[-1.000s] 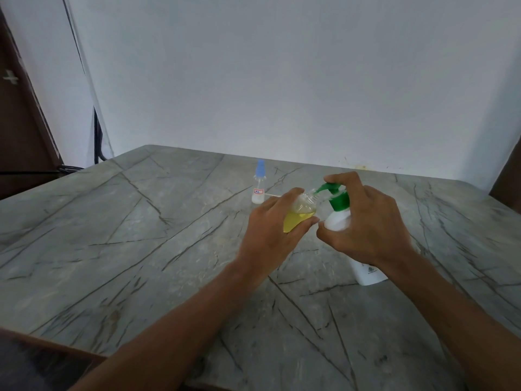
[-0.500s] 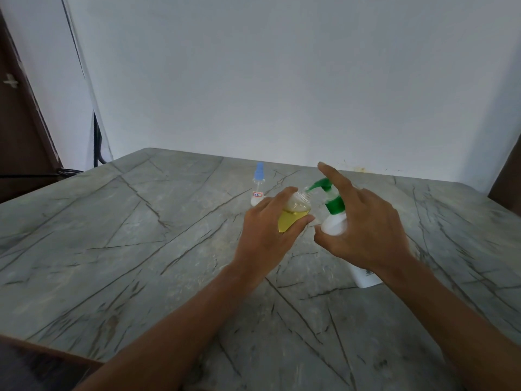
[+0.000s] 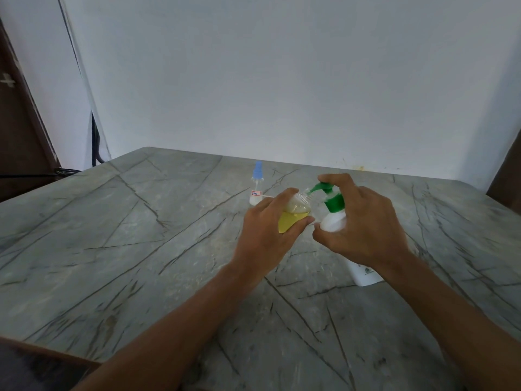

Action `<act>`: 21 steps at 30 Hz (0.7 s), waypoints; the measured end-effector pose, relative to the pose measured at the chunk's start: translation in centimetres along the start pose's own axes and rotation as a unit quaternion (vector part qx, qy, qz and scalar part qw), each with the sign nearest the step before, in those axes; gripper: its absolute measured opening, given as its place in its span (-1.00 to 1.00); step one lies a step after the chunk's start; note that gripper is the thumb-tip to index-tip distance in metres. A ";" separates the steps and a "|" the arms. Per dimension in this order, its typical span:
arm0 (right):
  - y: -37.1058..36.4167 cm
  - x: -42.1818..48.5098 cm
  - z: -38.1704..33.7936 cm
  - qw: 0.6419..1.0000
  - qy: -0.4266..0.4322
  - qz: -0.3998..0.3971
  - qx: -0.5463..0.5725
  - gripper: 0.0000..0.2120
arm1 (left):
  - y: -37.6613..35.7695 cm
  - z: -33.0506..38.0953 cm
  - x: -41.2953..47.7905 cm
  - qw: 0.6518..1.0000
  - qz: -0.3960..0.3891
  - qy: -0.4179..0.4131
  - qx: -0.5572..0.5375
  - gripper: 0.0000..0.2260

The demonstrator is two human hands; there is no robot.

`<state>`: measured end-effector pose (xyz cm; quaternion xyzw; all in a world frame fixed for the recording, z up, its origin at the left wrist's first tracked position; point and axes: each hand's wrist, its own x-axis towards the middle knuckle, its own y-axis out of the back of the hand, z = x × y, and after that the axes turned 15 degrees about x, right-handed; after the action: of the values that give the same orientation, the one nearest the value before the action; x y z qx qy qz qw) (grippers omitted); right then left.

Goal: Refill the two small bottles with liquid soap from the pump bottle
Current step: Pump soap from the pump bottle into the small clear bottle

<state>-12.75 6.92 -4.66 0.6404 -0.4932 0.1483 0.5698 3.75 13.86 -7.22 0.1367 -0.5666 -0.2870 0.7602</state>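
Note:
My left hand grips a small clear bottle that is tilted and partly filled with yellow liquid. Its open mouth sits right at the green nozzle of the white pump bottle. My right hand wraps around the pump bottle's neck, with the index finger resting on top of the green pump head. The pump bottle's base stands on the table behind my right wrist. A second small clear bottle with a blue spray cap stands upright on the table farther back, apart from both hands.
The grey marble-patterned table reaches to a white wall at the back. Its near edge runs along the lower left. A dark door and black cables are at the far left, and a dark panel stands at the far right.
My right index finger was lifted off the pump head half a second ago and now rests on it again. The small bottle stays at the nozzle.

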 end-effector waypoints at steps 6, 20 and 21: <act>0.0 -0.1 0.1 1.000 0.014 0.015 0.009 -0.30 | -0.2 0.0 0.0 1.000 -0.002 -0.021 0.011 -0.49; 0.1 -0.2 -0.5 0.998 -0.006 -0.006 -0.054 -0.15 | -0.1 -0.1 0.1 1.000 0.018 0.006 -0.004 -0.50; 0.1 -0.2 -0.5 0.999 -0.006 -0.007 -0.052 -0.17 | -0.1 -0.1 0.2 1.000 0.018 0.007 -0.003 -0.50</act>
<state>-12.73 7.48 -4.62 0.6144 -0.4990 0.1144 0.6004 3.85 13.71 -7.16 0.1257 -0.5630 -0.2740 0.7695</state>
